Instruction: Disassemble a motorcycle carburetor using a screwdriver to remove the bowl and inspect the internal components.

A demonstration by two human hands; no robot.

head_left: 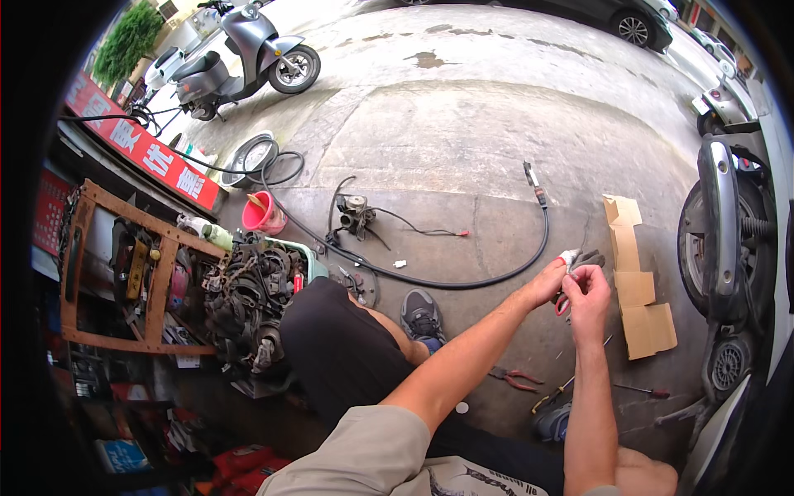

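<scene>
My left hand [542,283] reaches out to the right of centre. Over its fingers is what looks like a work glove [585,259], grey with a white part and a red edge, so those fingers are hidden. Close beside it, my right hand [587,289] is closed, with thumb and fingertips pinched at the glove. A small red piece [562,305] shows just under the hands; what it belongs to is unclear. On the floor below lie red-handled pliers [519,379], a yellow-handled tool [549,398] and a screwdriver [653,393].
Opened cardboard [635,285] lies right of my hands, near a scooter wheel [703,240]. A black hose [463,286] curves across the floor past a carburetor-like part [356,217]. A red bucket [263,215] and a crate of greasy parts [252,302] stand left.
</scene>
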